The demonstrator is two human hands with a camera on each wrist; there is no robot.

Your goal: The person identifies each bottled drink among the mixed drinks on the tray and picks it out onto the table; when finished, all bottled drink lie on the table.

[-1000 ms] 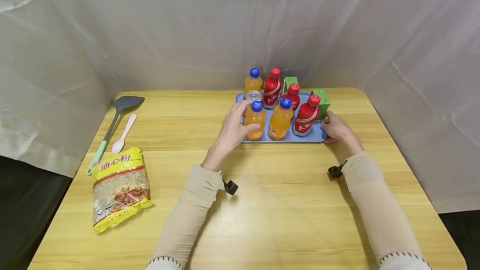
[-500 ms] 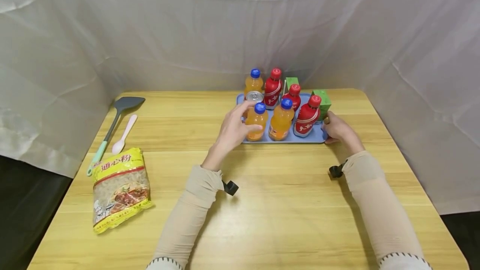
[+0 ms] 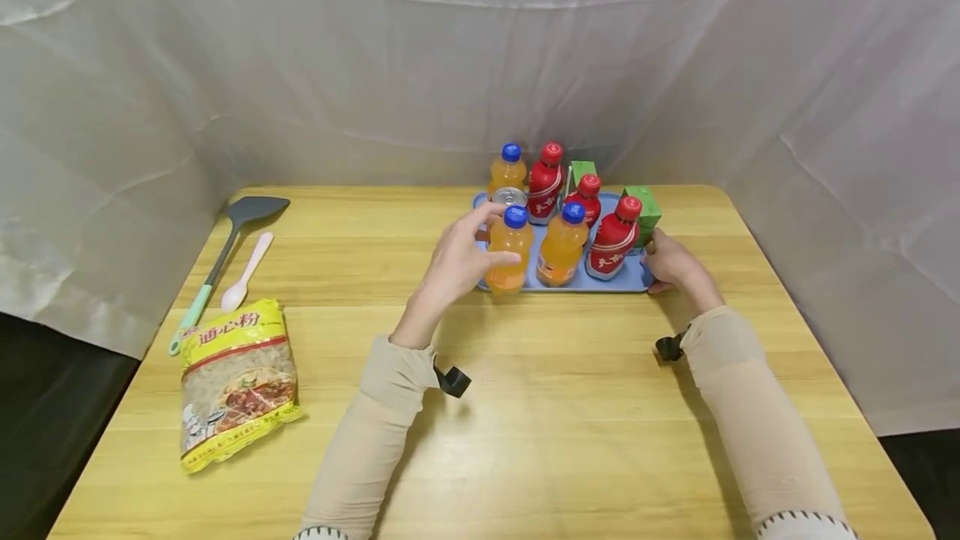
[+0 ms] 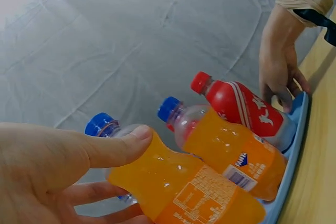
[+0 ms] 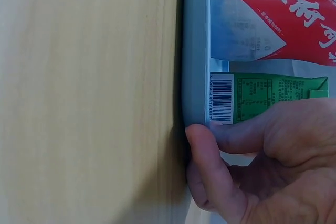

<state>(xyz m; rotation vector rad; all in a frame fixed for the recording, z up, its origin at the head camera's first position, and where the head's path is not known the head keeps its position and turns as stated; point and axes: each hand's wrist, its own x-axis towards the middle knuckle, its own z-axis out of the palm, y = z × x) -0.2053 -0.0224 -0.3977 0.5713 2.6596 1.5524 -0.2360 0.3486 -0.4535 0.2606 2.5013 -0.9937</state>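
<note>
My left hand [image 3: 456,261] grips an orange soda bottle [image 3: 512,237] with a blue cap, thumb on its near side. The bottle stands at the front left of a blue tray [image 3: 628,278], its base overlapping the front rim. At the tray's front right corner, my right hand [image 3: 677,270] pinches the rim between thumb and fingers, beside a green drink carton [image 5: 268,95]. Between the hands stand another orange soda bottle [image 4: 231,153] and a red-labelled bottle [image 4: 249,106]. Fingers behind the held bottle are partly hidden.
Farther back on the tray are a can [image 3: 510,197], another orange bottle [image 3: 507,172], red bottles [image 3: 545,186] and a second green carton [image 3: 583,169]. At left lie a spatula [image 3: 225,257], a pink spoon [image 3: 246,273] and a pasta bag [image 3: 240,386]. Grey cloth [image 3: 420,65] hangs behind.
The held orange bottle tilted slightly right, then came back left and a little toward the front rim with my left hand. My right hand keeps its hold on the tray corner.
</note>
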